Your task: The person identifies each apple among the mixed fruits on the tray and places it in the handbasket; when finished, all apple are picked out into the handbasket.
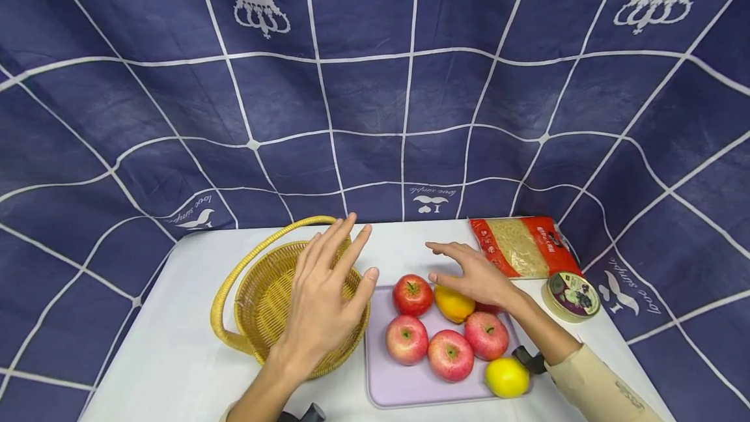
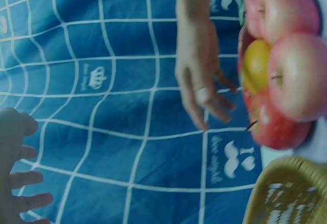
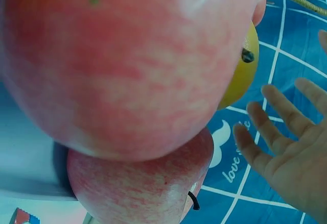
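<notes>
My left hand (image 1: 322, 298) is held with fingers straight and spread, overlapping the right side of a yellow wicker basket (image 1: 249, 295) in the head view. My right hand (image 1: 477, 275) extends over the back of a lavender tray (image 1: 410, 393), fingers loosely straight and holding nothing. Beneath it lies a yellow-orange fruit (image 1: 454, 308), partly covered by the hand. Around that fruit sit a deep red apple (image 1: 413, 295) and several pinkish apples (image 1: 451, 355), one mostly hidden under the right wrist. A lemon (image 1: 506, 378) occupies the tray's front right corner.
A red packet of pale noodles (image 1: 521, 246) lies at the table's back right. Beside it stands a round tin (image 1: 573, 296) with a dark fruit label. The basket's tall handle (image 1: 234, 272) arches up on its left. A blue checked cloth (image 1: 375, 103) hangs behind the white table.
</notes>
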Available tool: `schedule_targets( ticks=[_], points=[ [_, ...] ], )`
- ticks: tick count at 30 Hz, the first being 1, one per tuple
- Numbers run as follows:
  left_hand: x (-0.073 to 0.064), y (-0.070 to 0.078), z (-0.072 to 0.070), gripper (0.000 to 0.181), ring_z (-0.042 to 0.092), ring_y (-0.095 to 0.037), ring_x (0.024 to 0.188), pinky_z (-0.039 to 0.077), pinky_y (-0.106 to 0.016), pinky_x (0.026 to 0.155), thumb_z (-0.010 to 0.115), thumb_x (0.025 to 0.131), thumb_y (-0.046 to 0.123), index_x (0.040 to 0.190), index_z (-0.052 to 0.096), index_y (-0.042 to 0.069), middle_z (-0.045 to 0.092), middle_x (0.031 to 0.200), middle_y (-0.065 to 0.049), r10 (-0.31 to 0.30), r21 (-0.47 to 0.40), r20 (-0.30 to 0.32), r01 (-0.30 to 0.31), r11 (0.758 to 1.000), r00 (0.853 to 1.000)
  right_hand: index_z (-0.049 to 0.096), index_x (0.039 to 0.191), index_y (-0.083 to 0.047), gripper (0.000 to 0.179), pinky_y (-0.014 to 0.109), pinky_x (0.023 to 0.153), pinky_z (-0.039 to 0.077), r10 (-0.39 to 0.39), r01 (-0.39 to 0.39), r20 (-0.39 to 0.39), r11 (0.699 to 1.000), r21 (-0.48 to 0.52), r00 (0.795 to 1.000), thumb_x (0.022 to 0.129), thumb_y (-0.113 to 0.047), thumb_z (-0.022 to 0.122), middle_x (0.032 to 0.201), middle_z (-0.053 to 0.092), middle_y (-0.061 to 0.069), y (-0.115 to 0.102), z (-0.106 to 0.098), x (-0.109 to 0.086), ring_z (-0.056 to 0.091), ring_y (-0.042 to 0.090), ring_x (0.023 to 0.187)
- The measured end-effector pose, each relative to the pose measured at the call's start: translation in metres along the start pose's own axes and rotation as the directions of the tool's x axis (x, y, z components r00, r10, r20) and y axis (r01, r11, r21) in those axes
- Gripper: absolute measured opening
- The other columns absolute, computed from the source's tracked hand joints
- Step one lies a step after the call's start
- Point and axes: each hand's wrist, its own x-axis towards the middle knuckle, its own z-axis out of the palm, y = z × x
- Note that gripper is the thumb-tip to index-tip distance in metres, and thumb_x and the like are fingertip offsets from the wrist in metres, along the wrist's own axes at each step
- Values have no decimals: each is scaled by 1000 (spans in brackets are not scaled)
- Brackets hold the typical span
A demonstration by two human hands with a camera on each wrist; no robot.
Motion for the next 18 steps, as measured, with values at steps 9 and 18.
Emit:
schedule_targets(
  ticks=[9, 18],
  points=[
    [7, -3, -40, 31, 67, -35, 103, 49, -33, 100, 62, 97, 25, 113, 76, 3, 73, 117, -15, 174, 16, -398, -183, 983, 901, 54, 139, -44, 56, 46, 97, 49, -40, 36, 87, 998, 41, 995, 87, -49, 74, 125, 62, -16, -4, 4, 2, 58, 18, 114],
    [1, -37, -66, 26, 67, -34, 87, 51, -23, 92, 72, 89, 22, 97, 79, -1, 76, 99, -17, 132, -20, -545, -171, 985, 828, 57, 138, -41, 54, 44, 96, 52, -90, 79, 165, 994, 71, 982, 87, -50, 74, 127, 60, -19, -3, 9, 4, 61, 23, 113]
  ],
)
